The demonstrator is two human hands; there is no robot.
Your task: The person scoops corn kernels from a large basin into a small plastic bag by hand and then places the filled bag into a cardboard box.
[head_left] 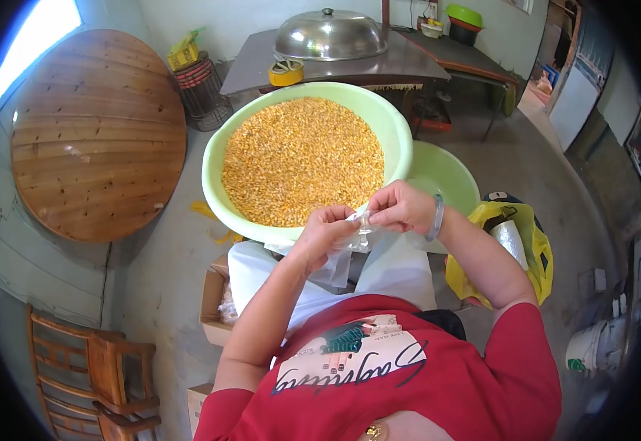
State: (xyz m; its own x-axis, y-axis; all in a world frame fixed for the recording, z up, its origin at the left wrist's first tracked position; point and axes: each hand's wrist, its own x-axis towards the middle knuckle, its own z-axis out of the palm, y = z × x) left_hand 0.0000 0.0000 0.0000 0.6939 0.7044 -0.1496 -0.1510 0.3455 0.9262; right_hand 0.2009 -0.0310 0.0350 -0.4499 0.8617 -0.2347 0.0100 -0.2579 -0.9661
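Note:
My left hand [325, 234] and my right hand [403, 207] come together over the near rim of a large pale green basin [399, 140]. Between them, both sets of fingers pinch a small clear plastic bag [361, 241] at its upper edge. It hangs limp, and I cannot make out anything inside. Yellow corn kernels [302, 158] fill much of the basin just beyond my hands. A bracelet [436, 218] circles my right wrist. More thin clear plastic [333, 270] lies on my lap below the basin.
A second green basin [456, 176] sits behind at right, near a yellow bag [541, 253] holding a plastic roll [509, 242]. Left of my legs is a cardboard box [215, 334]. Beyond stands a table [250, 66] with a metal dome lid [331, 37] and yellow tape [286, 73].

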